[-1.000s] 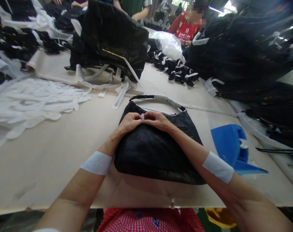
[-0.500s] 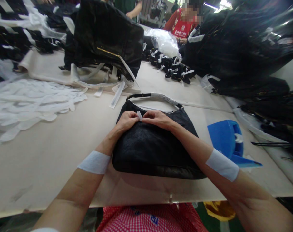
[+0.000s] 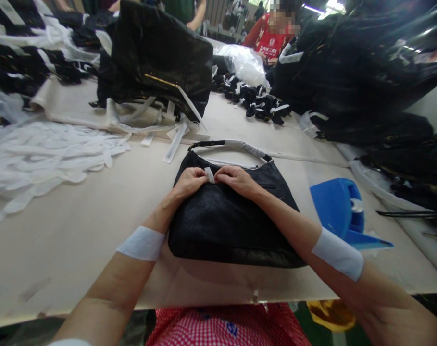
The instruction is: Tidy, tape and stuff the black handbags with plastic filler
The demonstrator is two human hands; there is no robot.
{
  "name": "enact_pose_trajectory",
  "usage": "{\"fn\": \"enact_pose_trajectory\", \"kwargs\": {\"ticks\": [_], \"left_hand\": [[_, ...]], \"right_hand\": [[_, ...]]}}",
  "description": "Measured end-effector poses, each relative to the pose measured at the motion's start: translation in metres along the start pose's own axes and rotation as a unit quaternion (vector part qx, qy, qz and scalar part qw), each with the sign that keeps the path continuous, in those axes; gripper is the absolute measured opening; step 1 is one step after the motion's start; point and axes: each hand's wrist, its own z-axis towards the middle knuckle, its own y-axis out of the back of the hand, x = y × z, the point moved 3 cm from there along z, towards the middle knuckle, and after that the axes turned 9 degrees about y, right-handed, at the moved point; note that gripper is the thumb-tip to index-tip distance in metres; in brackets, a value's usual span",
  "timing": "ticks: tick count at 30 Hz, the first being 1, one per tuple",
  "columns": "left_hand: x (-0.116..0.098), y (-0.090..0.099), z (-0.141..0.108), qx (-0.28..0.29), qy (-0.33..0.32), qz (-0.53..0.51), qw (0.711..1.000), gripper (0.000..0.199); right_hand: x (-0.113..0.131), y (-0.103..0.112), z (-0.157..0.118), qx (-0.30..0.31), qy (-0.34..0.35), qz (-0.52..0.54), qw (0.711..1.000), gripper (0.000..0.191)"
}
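Handbag and white strip near the front edge of the desk

Black and soft-sided, the handbag [image 3: 232,216] lies on the pale desk [image 3: 95,230], close to the middle of its near edge, base toward that edge and handle [image 3: 240,145] arching toward the far side. White wrapping covers much of the handle.

The left hand [image 3: 190,182] and the right hand [image 3: 237,180] rest on the upper part of the handbag, fingers curled, each thumb drawn close to its forefinger. Their fingertips nearly meet at a small white strip [image 3: 209,175], which stands tilted in the narrow gap between them. I cannot tell which of the hands grips it, or how firmly. Each forearm wears a white band, the left band [image 3: 142,243] and the right band [image 3: 338,253].

To the right of the handbag sits a blue plastic object [image 3: 335,206]. Toward the desk's left side spreads a heap of white pieces [image 3: 56,154]. Farther back, left of centre, stands a big black bag [image 3: 160,53]; small black pieces [image 3: 261,101] with white wrappings lie beyond the handbag, near clear plastic [image 3: 245,62]. A person in red [image 3: 270,38] is past the far side.
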Motion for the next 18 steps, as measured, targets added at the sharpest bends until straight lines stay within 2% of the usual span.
{"fn": "enact_pose_trajectory", "kwargs": {"ticks": [2,5,8,13,18], "left_hand": [[0.002,0.000,0.001,-0.003,0.002,0.000,1.000,0.011],[0.006,0.000,0.005,-0.001,-0.001,0.002,1.000,0.013],[0.009,0.001,0.007,0.006,-0.011,0.008,1.000,0.017],[0.008,0.003,0.005,0.003,-0.025,0.016,1.000,0.020],[0.005,0.002,0.000,0.012,-0.032,-0.006,0.999,0.026]], "right_hand": [[-0.008,0.000,0.001,-0.008,-0.062,0.056,0.996,0.020],[-0.015,-0.004,0.006,-0.003,-0.107,0.089,0.990,0.026],[-0.016,-0.009,0.011,0.001,-0.102,0.109,0.989,0.026],[-0.016,-0.016,0.013,-0.033,-0.072,0.152,0.985,0.026],[-0.019,-0.022,0.014,-0.051,-0.111,0.191,0.974,0.027]]}}
